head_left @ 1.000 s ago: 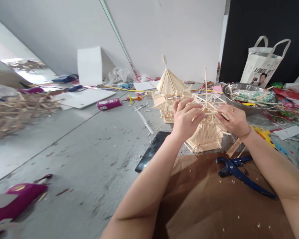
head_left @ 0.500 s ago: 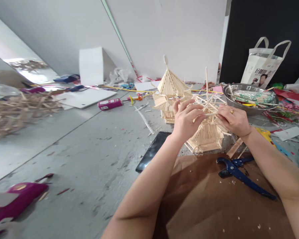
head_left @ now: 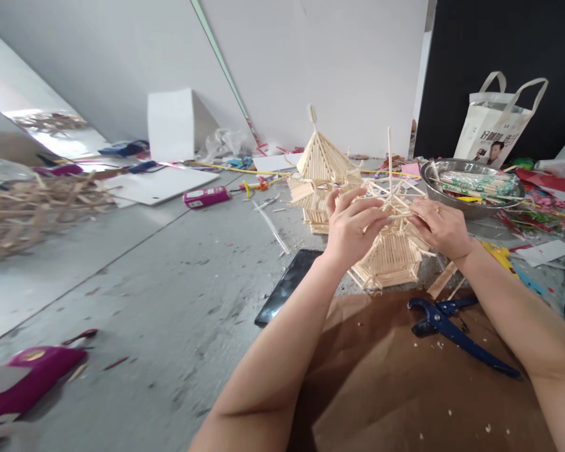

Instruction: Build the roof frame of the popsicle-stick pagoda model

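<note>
A small pavilion model [head_left: 390,258] made of thin wooden sticks stands before me, with one tall stick [head_left: 390,157] rising upright from its open roof frame. My left hand [head_left: 353,226] is at the roof's left side, thumb and fingers closed on the end of a thin wooden stick [head_left: 399,216]. At the right side, my right hand [head_left: 440,227] pinches the other end of this stick. The fingers partly cover the roof sticks. Just behind my left hand is a second stick model [head_left: 327,160] with a covered, pointed roof.
Blue cutters [head_left: 466,339] lie on brown paper [head_left: 381,376] in front. A black phone [head_left: 287,289] is beside my left forearm. Purple glue guns lie at left, one [head_left: 37,380] near. A metal bowl [head_left: 480,210] with wrapped sticks and a white bag [head_left: 492,129] stand at right.
Both hands stay at the roof frame with the stick between them, almost unmoved. The whole view has shifted very slightly.
</note>
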The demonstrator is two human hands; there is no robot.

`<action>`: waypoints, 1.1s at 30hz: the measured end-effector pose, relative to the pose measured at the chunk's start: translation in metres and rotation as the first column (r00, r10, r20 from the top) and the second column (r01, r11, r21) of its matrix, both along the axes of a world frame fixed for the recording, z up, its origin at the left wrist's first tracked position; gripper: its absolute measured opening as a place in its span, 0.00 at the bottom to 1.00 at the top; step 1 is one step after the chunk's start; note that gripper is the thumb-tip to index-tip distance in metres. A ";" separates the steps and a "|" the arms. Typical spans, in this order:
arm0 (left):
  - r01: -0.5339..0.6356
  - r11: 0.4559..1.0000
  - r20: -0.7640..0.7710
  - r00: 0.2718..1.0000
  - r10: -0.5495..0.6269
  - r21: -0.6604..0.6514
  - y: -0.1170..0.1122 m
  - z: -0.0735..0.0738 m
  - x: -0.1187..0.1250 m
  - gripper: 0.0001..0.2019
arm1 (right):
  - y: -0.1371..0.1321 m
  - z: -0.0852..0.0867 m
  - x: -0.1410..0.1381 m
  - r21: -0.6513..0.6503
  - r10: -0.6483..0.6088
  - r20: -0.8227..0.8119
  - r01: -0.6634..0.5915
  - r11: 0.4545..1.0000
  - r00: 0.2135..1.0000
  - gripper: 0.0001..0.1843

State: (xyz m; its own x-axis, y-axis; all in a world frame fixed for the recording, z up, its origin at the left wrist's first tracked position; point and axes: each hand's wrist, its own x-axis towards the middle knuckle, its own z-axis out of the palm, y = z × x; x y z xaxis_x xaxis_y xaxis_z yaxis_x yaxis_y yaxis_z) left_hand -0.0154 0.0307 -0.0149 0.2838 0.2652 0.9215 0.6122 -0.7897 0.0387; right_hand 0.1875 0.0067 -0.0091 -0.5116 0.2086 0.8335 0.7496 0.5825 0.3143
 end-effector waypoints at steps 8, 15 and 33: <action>-0.008 1.000 0.015 1.000 0.008 0.015 0.001 -0.001 0.000 0.05 | -0.002 0.002 -0.002 -0.032 0.012 -0.027 -0.013 0.999 1.000 0.05; -0.027 0.999 -0.003 1.000 0.027 0.034 0.000 0.001 -0.001 0.05 | -0.003 0.004 -0.002 -0.010 0.051 -0.023 -0.051 0.999 0.998 0.04; -0.034 0.999 0.006 0.999 0.034 -0.038 -0.001 0.002 -0.001 0.04 | -0.003 0.002 -0.002 -0.074 0.032 -0.040 -0.035 0.997 0.999 0.05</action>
